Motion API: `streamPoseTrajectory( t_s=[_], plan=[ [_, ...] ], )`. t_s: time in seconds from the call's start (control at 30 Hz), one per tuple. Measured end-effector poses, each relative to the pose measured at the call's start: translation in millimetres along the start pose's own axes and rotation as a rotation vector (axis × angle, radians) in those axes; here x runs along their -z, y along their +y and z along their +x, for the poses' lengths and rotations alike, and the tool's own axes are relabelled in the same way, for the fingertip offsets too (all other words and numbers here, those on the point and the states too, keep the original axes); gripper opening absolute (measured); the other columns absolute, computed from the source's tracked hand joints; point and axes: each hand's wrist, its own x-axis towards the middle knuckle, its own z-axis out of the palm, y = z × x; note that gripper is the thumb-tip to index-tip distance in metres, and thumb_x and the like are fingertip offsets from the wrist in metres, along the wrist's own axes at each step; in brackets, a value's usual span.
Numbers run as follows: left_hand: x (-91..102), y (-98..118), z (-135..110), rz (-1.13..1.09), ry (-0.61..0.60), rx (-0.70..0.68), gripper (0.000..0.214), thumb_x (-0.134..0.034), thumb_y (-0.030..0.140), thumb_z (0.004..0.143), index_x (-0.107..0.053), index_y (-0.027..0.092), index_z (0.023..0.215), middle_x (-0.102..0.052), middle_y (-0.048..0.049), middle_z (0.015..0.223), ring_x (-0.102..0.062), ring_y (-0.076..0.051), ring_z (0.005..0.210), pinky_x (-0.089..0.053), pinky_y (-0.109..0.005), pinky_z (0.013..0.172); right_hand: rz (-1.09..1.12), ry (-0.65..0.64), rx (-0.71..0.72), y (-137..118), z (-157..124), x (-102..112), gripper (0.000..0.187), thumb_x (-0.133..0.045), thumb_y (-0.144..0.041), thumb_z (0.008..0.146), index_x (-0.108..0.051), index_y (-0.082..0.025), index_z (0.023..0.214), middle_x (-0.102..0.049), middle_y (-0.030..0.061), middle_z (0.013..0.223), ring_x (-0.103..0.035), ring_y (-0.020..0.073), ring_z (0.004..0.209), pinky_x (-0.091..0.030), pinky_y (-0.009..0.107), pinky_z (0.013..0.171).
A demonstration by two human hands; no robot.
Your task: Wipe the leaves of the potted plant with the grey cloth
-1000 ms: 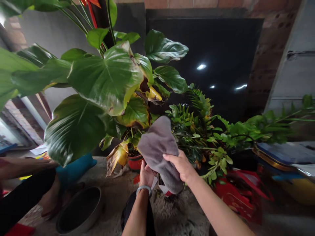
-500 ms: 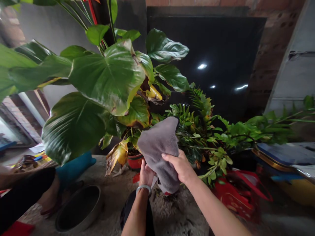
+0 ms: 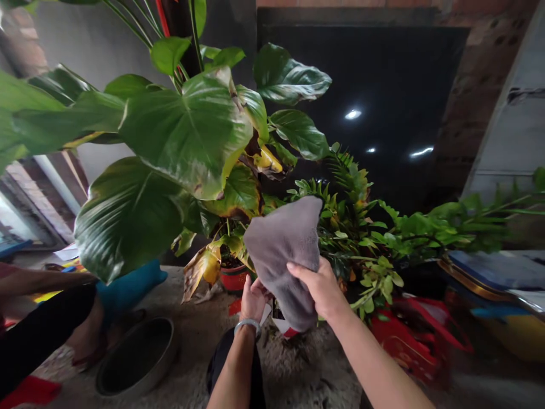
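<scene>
A grey plush cloth [image 3: 285, 244] hangs in front of the plants, its top corner spread upward. My right hand [image 3: 313, 287] grips its right side, thumb lying across the front and the other fingers hidden behind. Just left of the cloth's lower part is my left hand [image 3: 254, 299], palm turned up, fingers parted and holding nothing; a pale bangle [image 3: 248, 324] circles that wrist. Whether its fingertips touch the cloth I cannot tell. Below the cloth, a white and red box-like thing [image 3: 283, 325] partly shows near the ground.
Big glossy leaves [image 3: 187, 125] spread at upper left above a red flowerpot [image 3: 234, 278]. A round grey basin [image 3: 136, 358] rests on the ground near another person's leg [image 3: 51, 324]. Leafy plants [image 3: 374, 238] and a red bag [image 3: 409, 341] occupy the right.
The cloth has shifted slightly right with my right hand, and its upper part has spread wider. My left hand has barely moved; a gap between it and the cloth shows more clearly.
</scene>
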Motion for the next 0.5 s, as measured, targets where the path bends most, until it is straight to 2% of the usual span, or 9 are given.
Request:
streamPoseTrajectory(
  t_s=[0.03,0.1,0.2,0.27,0.37,0.5],
  plan=[
    [-1.0,-0.3,0.0,0.015,0.002,-0.012,0.053,-0.055,0.06,0.082,-0.074,0.015,0.101,-0.077,-0.0142,0.09,-0.067,-0.036,0.106,-0.047,-0.05,0.096,0.019,0.032,-0.002,4.7,6.5,-2.4,0.036,-0.084,-0.032,0.044,-0.073,-0.017,0.074,-0.075,0.0046,0.071,-0.067,0.0225,0.068,-0.053,0.035,0.07],
    [-2.3,0.9,-1.0,0.012,0.005,-0.012,0.056,-0.055,0.061,0.082,-0.073,0.015,0.107,-0.077,-0.0142,0.095,-0.067,-0.036,0.106,-0.048,-0.049,0.096,0.023,0.081,-0.096,23.0,7.9,-3.9,0.032,-0.081,-0.03,0.045,-0.072,-0.017,0.072,-0.074,0.0028,0.066,-0.066,0.0215,0.064,-0.053,0.034,0.066],
    [-2.9,5.6,-4.6,-0.031,-0.007,0.037,0.059,-0.054,0.06,0.084,-0.069,0.015,0.119,-0.076,-0.0136,0.105,-0.067,-0.035,0.109,-0.048,-0.046,0.098,-0.046,0.08,-0.293,52.6,-15.6,0.9,0.026,-0.076,-0.025,0.047,-0.072,-0.016,0.071,-0.071,0.0023,0.059,-0.064,0.0203,0.057,-0.052,0.032,0.06],
    [-2.9,8.0,-7.1,-0.027,-0.017,0.078,0.062,-0.053,0.059,0.086,-0.066,0.014,0.125,-0.076,-0.0134,0.106,-0.068,-0.034,0.108,-0.047,-0.046,0.098,-0.083,0.027,-0.343,57.0,-35.5,5.7,0.025,-0.074,-0.022,0.046,-0.073,-0.015,0.07,-0.07,0.0023,0.058,-0.062,0.0192,0.055,-0.051,0.031,0.058],
    [-3.4,6.9,-8.5,-0.004,0.01,0.05,0.06,-0.05,0.056,0.089,-0.064,0.015,0.13,-0.077,-0.0119,0.102,-0.069,-0.032,0.102,-0.048,-0.044,0.094,-0.062,-0.053,-0.271,30.9,-45.8,11.0,0.028,-0.079,-0.025,0.045,-0.075,-0.015,0.071,-0.072,0.0035,0.062,-0.063,0.0193,0.057,-0.052,0.032,0.061],
    [-5.1,2.9,-5.6,0.016,0.029,0.003,0.06,-0.043,0.056,0.091,-0.066,0.012,0.126,-0.076,-0.0129,0.095,-0.068,-0.028,0.084,-0.05,-0.04,0.08,0.061,0.051,-0.071,-18.6,-16.3,18.5,0.038,-0.087,-0.031,0.04,-0.074,-0.017,0.072,-0.076,0.0055,0.068,-0.068,0.0241,0.064,-0.055,0.037,0.069]
  ],
)
